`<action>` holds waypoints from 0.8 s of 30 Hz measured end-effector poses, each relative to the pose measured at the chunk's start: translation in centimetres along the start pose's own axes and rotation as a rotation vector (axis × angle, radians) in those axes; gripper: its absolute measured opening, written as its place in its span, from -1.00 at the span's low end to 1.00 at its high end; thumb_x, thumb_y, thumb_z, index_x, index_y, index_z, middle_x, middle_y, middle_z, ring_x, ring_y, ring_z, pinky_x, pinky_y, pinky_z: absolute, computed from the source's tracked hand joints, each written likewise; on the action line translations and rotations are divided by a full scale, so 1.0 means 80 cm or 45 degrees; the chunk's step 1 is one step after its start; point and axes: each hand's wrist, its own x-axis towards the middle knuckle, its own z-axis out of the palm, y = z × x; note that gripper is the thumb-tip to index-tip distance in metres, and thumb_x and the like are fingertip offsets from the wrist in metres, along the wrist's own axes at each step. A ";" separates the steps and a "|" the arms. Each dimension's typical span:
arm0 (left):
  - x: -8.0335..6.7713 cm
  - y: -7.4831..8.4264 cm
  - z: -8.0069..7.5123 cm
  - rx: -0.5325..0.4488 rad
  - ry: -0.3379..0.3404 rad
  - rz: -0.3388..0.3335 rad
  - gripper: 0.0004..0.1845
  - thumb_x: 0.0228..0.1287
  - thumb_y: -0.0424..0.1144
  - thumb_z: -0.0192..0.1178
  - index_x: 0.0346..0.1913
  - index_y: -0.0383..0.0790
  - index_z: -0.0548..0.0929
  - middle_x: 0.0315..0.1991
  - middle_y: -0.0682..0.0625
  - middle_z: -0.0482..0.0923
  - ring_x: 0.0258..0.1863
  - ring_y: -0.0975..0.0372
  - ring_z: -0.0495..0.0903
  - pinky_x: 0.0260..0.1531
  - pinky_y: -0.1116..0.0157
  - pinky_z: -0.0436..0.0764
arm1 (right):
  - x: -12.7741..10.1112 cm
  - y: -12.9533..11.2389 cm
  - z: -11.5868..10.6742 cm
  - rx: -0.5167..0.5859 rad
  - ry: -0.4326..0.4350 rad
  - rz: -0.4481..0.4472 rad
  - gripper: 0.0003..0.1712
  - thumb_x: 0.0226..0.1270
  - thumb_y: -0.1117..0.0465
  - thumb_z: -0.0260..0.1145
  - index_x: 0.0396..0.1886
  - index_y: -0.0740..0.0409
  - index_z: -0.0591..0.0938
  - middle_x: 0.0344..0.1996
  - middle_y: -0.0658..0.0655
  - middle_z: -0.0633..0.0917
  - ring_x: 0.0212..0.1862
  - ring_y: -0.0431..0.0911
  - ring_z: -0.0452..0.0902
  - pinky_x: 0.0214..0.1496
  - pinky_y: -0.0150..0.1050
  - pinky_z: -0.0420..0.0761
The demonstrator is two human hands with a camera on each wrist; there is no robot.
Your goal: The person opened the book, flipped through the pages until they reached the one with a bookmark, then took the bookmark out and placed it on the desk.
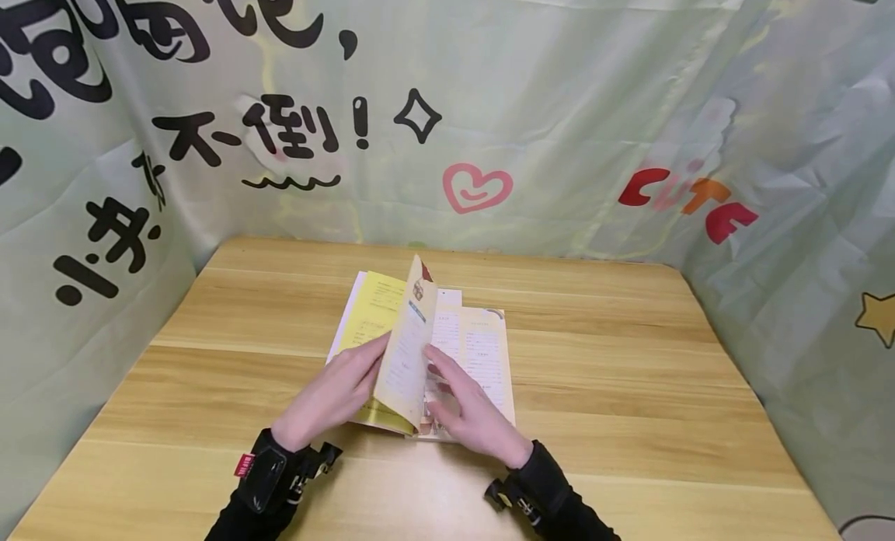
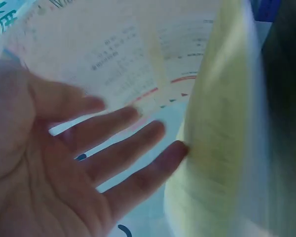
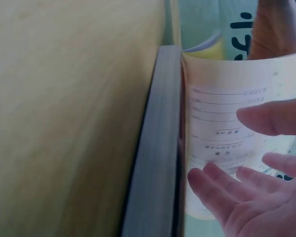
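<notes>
1. Backdrop (image 1: pixel 559 98): pale green printed cloth on three sides of the table, with black characters at the left, a pink heart near the middle and red-orange letters at the right.
2. Table (image 1: pixel 629 385): light wood planks; an open book (image 1: pixel 482 347) lies near its middle, closer to the person.
3. Left hand (image 1: pixel 336 393): rests on the book's left side, over the yellow page (image 1: pixel 374 308). Fingers straight and slightly spread; fingertips (image 2: pixel 180 148) touch the left face of a raised leaf (image 1: pixel 409 347). The grip is apart, holding nothing by pinch. A black wrist strap with a red tag sits just behind it.
4. Raised leaf: stands nearly upright between the two hands, bowed, its top edge tilted toward the backdrop. Printed text shows on it; too blurred to read.
5. Right hand (image 1: pixel 468 413): lies on the right-hand page, fingers extended toward the leaf's base. In the right wrist view the fingers (image 3: pixel 212 187) are loose and spread near the curved page; grip apart, nothing clamped.
6. Right wrist view also shows the book's grey page block (image 3: pixel 155 148) flat on the table.
</notes>
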 end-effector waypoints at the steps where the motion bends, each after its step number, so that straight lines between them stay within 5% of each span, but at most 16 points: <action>1: 0.000 0.001 -0.002 -0.007 0.041 0.008 -0.47 0.63 -0.26 -0.14 0.57 -0.13 0.20 0.47 -0.14 0.37 0.37 0.00 0.49 0.36 0.01 0.51 | 0.000 0.001 0.001 -0.043 -0.016 0.001 -0.12 0.35 0.44 0.24 0.61 0.19 0.09 0.61 0.25 0.14 0.54 0.16 0.24 0.50 0.09 0.40; 6: 0.000 0.009 -0.009 0.077 0.231 0.096 -0.47 0.63 -0.24 -0.15 0.55 -0.26 0.20 0.54 -0.19 0.24 0.49 -0.03 0.32 0.46 -0.02 0.36 | 0.000 0.001 0.003 -0.216 -0.126 0.037 -0.18 0.42 0.24 0.28 0.60 0.10 0.18 0.64 0.09 0.08 0.63 0.00 0.04 0.63 0.05 0.17; 9: -0.001 0.013 -0.012 0.215 0.257 0.150 -0.50 0.57 -0.27 -0.02 0.48 -0.29 0.35 0.51 -0.18 0.31 0.50 -0.04 0.32 0.48 -0.06 0.34 | 0.001 0.000 0.003 -0.267 -0.188 0.020 -0.21 0.43 0.18 0.28 0.58 0.11 0.22 0.64 0.10 0.08 0.62 0.00 0.06 0.62 0.04 0.20; 17: -0.009 0.018 -0.011 0.704 0.106 0.092 -0.39 0.07 -0.56 0.29 0.25 -0.16 0.63 0.33 -0.12 0.57 0.41 -0.01 0.47 0.51 -0.17 0.25 | -0.001 0.001 0.001 -0.336 -0.349 -0.029 -0.26 0.41 0.11 0.32 0.53 0.05 0.32 0.64 0.04 0.08 0.65 0.02 -0.03 0.64 0.04 0.18; 24: -0.007 0.009 0.007 0.620 -0.125 0.037 -0.32 -0.03 -0.68 0.27 0.27 -0.35 0.56 0.37 -0.24 0.49 0.39 -0.07 0.48 0.49 -0.14 0.31 | -0.004 0.004 -0.007 -0.290 -0.475 -0.049 -0.25 0.40 0.12 0.33 0.53 0.08 0.32 0.65 0.00 0.07 0.66 0.02 -0.06 0.66 0.03 0.14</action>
